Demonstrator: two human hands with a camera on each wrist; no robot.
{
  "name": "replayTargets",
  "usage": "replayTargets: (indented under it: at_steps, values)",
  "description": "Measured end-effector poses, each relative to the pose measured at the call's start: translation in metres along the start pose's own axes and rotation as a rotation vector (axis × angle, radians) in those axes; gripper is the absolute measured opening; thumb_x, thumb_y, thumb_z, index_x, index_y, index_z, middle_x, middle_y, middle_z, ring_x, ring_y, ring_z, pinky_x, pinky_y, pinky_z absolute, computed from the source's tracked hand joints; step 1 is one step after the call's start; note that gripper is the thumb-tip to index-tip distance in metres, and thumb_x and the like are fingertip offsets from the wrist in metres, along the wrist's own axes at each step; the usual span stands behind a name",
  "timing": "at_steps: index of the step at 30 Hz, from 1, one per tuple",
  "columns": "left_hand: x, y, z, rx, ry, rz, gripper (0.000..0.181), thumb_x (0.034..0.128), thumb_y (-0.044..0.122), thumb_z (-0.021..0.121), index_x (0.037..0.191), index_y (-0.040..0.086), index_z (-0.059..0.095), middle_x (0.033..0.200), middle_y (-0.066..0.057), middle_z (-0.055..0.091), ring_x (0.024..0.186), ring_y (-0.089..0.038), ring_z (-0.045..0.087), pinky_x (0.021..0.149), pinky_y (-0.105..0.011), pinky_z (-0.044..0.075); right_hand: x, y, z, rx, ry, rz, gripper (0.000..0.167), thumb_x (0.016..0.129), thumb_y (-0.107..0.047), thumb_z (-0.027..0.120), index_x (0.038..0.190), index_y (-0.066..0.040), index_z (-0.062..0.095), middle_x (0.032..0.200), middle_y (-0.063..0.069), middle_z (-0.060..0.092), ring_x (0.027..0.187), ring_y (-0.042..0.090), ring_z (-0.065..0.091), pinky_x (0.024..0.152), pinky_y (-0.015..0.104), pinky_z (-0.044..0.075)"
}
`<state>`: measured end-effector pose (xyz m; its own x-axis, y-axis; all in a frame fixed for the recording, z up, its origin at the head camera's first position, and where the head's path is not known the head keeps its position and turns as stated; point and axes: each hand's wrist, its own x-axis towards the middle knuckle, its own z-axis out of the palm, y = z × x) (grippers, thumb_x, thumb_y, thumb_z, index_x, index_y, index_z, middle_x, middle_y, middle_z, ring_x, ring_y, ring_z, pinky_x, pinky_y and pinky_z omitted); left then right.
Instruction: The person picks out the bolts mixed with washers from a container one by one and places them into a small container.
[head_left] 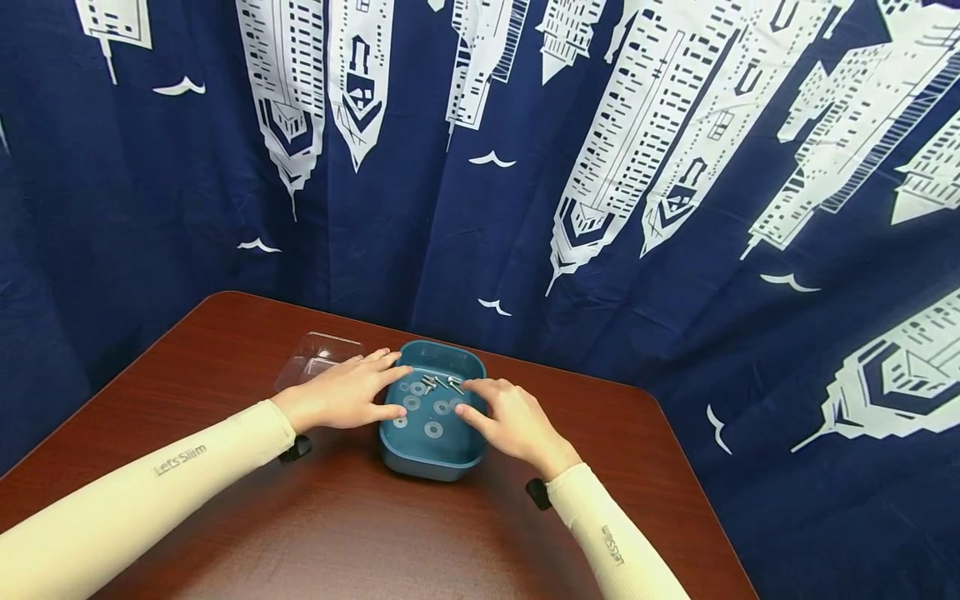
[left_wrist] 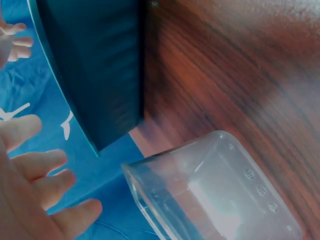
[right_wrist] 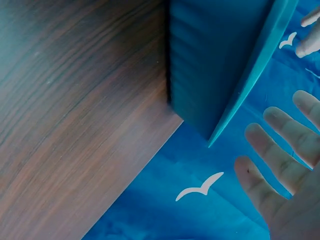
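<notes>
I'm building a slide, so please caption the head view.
Left fingers and right fingers over a blue bin of washers and screws, beside a clear container.

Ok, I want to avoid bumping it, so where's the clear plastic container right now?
In the head view, the clear plastic container is on the table just beyond the left hand, to the left of the blue tub.

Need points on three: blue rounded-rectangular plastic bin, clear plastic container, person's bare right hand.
Blue rounded-rectangular plastic bin [head_left: 431, 469]: head view, near outer wall.
Clear plastic container [left_wrist: 227, 182]: left wrist view, face with the small round marks.
Bare right hand [head_left: 517, 422]: head view, back of the hand.
</notes>
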<state>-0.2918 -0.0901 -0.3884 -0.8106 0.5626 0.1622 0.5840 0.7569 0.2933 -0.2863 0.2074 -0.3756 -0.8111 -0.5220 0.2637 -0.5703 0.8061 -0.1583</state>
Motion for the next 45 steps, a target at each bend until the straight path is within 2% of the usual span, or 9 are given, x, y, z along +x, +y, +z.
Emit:
replayTargets:
  at_steps: [5,9,11,17,28,32,36,42,45]
  values:
    - [0.011,-0.002,0.003,-0.028,0.075,-0.019,0.063,0.0930,0.045,0.067,0.142,0.007,0.055,0.146,-0.013,0.055,0.136,-0.032,0.051,0.109,-0.053,0.044,0.000,0.002,-0.001,0.029,-0.005,0.037,0.053,0.096,-0.060,0.054,0.135,-0.026,0.064,0.129,-0.007,0.067,0.114,0.013,0.063,0.098,0.040,0.051]
    - [0.020,-0.005,0.006,-0.027,0.097,-0.016,0.060,0.0933,0.041,0.067,0.142,0.007,0.055,0.144,-0.013,0.056,0.134,-0.032,0.052,0.109,-0.052,0.044,0.003,0.002,-0.002,0.042,0.017,0.044,0.053,0.096,-0.060,0.055,0.135,-0.024,0.064,0.119,-0.005,0.069,0.096,0.013,0.062,0.087,0.039,0.053]
    - [0.023,-0.006,0.007,-0.016,0.099,-0.014,0.060,0.0934,0.040,0.067,0.142,0.007,0.055,0.144,-0.013,0.055,0.133,-0.032,0.052,0.109,-0.052,0.044,0.004,0.002,-0.003,0.051,0.028,0.047,0.053,0.096,-0.059,0.055,0.135,-0.024,0.064,0.119,-0.004,0.069,0.094,0.013,0.061,0.085,0.039,0.052]
    - [0.028,-0.011,0.009,-0.010,0.080,-0.041,0.060,0.0933,0.038,0.067,0.143,0.007,0.054,0.144,-0.014,0.054,0.132,-0.032,0.053,0.109,-0.052,0.044,0.010,0.002,-0.004,0.092,0.032,0.049,0.052,0.096,-0.059,0.055,0.136,-0.025,0.063,0.132,-0.005,0.066,0.113,0.016,0.064,0.096,0.042,0.051]
    - [0.028,-0.016,0.017,0.008,0.017,-0.062,0.065,0.0936,0.037,0.066,0.148,0.005,0.049,0.154,-0.023,0.043,0.144,-0.039,0.038,0.114,-0.055,0.037,0.016,0.001,-0.006,0.176,0.043,0.061,0.051,0.097,-0.058,0.054,0.136,-0.027,0.064,0.135,-0.008,0.064,0.125,0.011,0.060,0.105,0.040,0.048]
    - [0.028,-0.016,0.019,0.016,-0.006,-0.062,0.064,0.0949,0.037,0.064,0.148,0.005,0.048,0.156,-0.024,0.039,0.146,-0.039,0.034,0.115,-0.055,0.035,0.018,-0.001,-0.007,0.211,0.048,0.065,0.054,0.096,-0.061,0.054,0.135,-0.026,0.064,0.135,-0.008,0.064,0.125,0.012,0.060,0.105,0.041,0.048]
    - [0.028,-0.015,0.021,0.023,-0.011,-0.058,0.062,0.0960,0.036,0.062,0.148,0.005,0.048,0.158,-0.023,0.036,0.148,-0.040,0.031,0.115,-0.055,0.035,0.022,-0.004,-0.009,0.232,0.062,0.069,0.051,0.096,-0.061,0.055,0.134,-0.029,0.065,0.132,-0.010,0.066,0.119,0.014,0.063,0.102,0.040,0.050]
    - [0.029,-0.015,0.023,0.026,-0.010,-0.039,0.059,0.0973,0.034,0.060,0.147,0.004,0.049,0.158,-0.024,0.036,0.148,-0.042,0.031,0.116,-0.055,0.034,0.027,-0.006,-0.014,0.271,0.078,0.049,0.043,0.097,-0.050,0.059,0.133,-0.026,0.066,0.130,-0.007,0.067,0.113,0.018,0.064,0.099,0.039,0.051]
    - [0.029,-0.015,0.023,0.018,-0.007,-0.033,0.059,0.0978,0.034,0.059,0.147,0.003,0.049,0.158,-0.025,0.035,0.147,-0.043,0.030,0.117,-0.056,0.033,0.032,-0.007,-0.018,0.319,0.084,0.051,0.040,0.098,-0.045,0.060,0.132,-0.024,0.066,0.125,-0.005,0.069,0.107,0.016,0.064,0.094,0.038,0.053]
